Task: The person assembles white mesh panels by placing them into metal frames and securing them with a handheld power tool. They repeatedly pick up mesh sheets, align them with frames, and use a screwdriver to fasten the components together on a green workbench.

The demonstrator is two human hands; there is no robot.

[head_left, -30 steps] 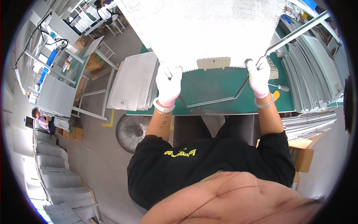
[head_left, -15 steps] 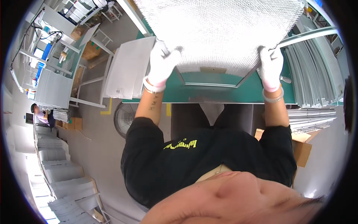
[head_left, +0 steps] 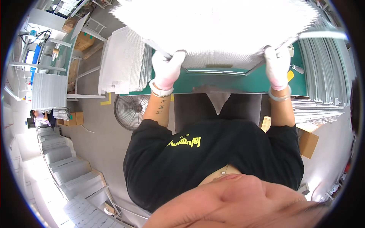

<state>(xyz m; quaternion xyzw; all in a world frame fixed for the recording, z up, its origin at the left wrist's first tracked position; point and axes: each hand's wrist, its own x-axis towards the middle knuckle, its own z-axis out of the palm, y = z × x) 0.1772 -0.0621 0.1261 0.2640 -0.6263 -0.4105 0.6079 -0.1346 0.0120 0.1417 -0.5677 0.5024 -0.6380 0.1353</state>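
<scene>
A bright silver mesh panel (head_left: 224,28), washed out by glare at the top, is held up in front of me above the green work table (head_left: 205,84). My left hand (head_left: 167,67), in a white glove, is closed on its near left edge. On the near right edge my gloved right hand (head_left: 276,67) grips it too, thumb pointing inward. Beneath the panel part of a thin grey rectangular frame (head_left: 216,72) shows; whether it touches the panel I cannot tell. Close to my right hand lie a screwdriver (head_left: 297,68) and a yellow-handled object (head_left: 290,75).
Stacked mesh sheets (head_left: 121,62) stand at the table's left. Many grey panels (head_left: 330,68) are packed upright on the right, with a cardboard box (head_left: 308,144) below. A round floor fan (head_left: 133,110) sits under the left side. Another person (head_left: 45,117) is far left.
The mesh panel has tilted and moved nearer, with its lower edge foreshortened and glare spreading over it. Both hands keep their grip. More of the left stack and the yellow-handled object now shows.
</scene>
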